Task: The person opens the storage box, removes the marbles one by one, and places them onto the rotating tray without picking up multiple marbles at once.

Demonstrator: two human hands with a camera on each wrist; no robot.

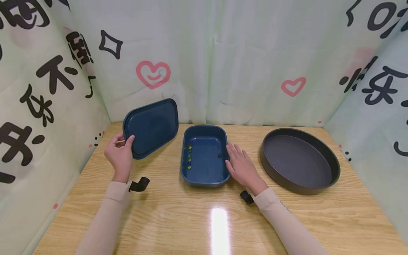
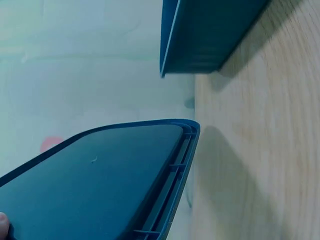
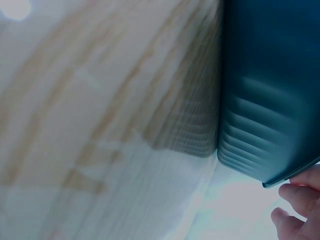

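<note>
My left hand (image 1: 119, 156) pinches a dark blue rectangular lid (image 1: 153, 127) by its lower left edge, thumb on the near face. The lid is tilted up above the table, left of a dark blue open box (image 1: 205, 148). Several small shiny marbles (image 1: 189, 166) form a row along the box's left side, and a small brown piece (image 1: 220, 155) lies near its right wall. With fairly straight fingers, my right hand (image 1: 242, 166) touches the box's right rim. The left wrist view shows the lid's ribbed edge (image 2: 175, 175); fingertips (image 3: 297, 197) meet the box's rim in the right wrist view.
A large round dark grey pan (image 1: 299, 159) stands on the wooden table (image 1: 178, 219) to the right of my right hand. Pale printed curtains (image 1: 248, 63) hang behind the table and along both sides.
</note>
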